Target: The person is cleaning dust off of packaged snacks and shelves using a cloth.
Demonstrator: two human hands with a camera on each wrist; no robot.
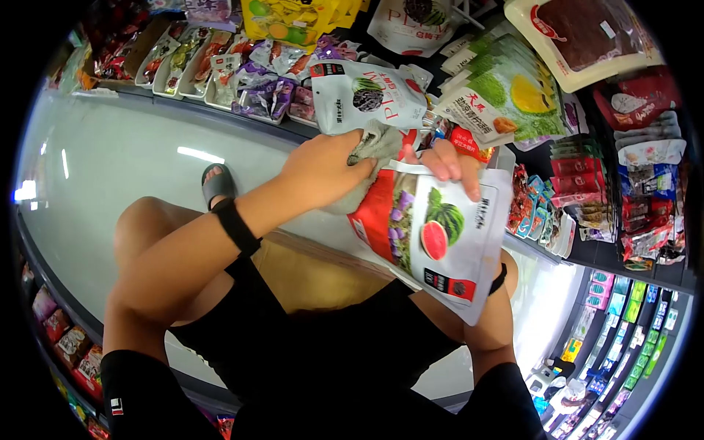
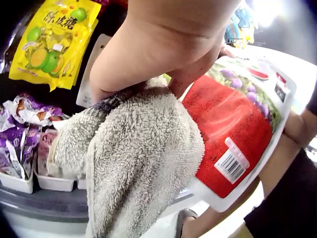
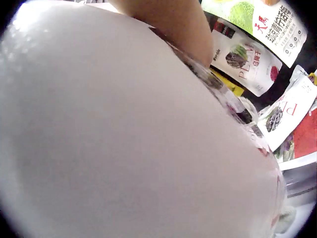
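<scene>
A grey terry towel (image 2: pixel 148 153) is bunched in my left hand (image 1: pixel 323 169), which grips it beside the top of a white and red snack pouch. That snack pouch (image 1: pixel 440 238) has a watermelon picture on it and lies tilted over my lap. My right hand (image 1: pixel 449 165) holds it by its upper edge, fingers over the front and thumb near the towel. In the left wrist view the towel hangs down against the pouch's red side panel, next to a barcode label. The pouch's pale back fills most of the right wrist view and hides much of that hand.
Just beyond the hands, a white plum pouch (image 1: pixel 370 97) leans out over the shelf edge. Green-and-white pouches (image 1: pixel 506 95) stand to its right. Small wrapped snacks (image 1: pixel 257 92) sit in trays on the left. A tan surface (image 1: pixel 323 279) shows between the knees.
</scene>
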